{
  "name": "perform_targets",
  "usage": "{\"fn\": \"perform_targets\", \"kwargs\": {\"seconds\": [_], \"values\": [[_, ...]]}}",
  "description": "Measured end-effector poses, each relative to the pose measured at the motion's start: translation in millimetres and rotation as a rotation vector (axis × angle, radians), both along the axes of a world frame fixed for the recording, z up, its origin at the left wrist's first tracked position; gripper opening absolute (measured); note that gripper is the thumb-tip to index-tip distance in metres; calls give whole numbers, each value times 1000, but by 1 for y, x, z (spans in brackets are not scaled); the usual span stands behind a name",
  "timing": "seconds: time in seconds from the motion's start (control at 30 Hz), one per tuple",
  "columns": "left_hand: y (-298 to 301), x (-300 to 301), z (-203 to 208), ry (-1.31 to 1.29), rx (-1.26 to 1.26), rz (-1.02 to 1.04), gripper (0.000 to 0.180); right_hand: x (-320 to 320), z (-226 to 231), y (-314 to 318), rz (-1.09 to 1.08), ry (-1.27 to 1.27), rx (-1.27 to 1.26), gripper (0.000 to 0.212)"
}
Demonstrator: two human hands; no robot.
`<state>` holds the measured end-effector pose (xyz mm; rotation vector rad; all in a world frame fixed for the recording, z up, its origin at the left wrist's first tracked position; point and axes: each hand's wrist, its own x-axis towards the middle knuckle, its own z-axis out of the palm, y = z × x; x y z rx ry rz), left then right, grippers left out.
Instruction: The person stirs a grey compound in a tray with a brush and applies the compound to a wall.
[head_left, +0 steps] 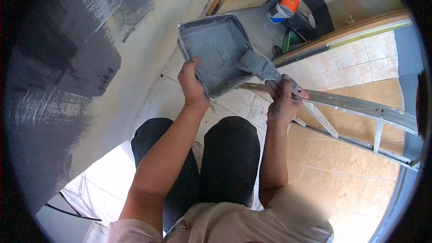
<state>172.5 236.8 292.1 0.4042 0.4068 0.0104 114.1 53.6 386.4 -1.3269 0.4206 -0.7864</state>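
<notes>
My left hand [193, 83] is closed on the near left edge of a square paint tray [211, 36], its thumb over the rim. Grey paint coats the inside of the tray. In my right hand [284, 101] is a wide flat paintbrush [261, 65], gripped by its handle, whose reddish end sticks out past my fingers. The grey-coated bristles touch or overhang the tray's right side; I cannot tell which.
On the left rises a wall [58, 58] partly painted dark grey. A metal ladder [351, 103] slants across the right. Beyond the doorway stand orange and white-blue buckets [288, 4]. Pale tiles [229, 101] cover the floor under my knees.
</notes>
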Motion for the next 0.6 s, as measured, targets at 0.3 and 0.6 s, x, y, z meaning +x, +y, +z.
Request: {"fn": "perform_targets", "kwargs": {"seconds": [0.3,0.6], "values": [[-3,4,-22,-92,39,1,51,-19,-16,-6,-81,-2,-139,18],[4,8,-10,-55,16,50,49,-20,-14,-17,-98,-11,-132,27]]}}
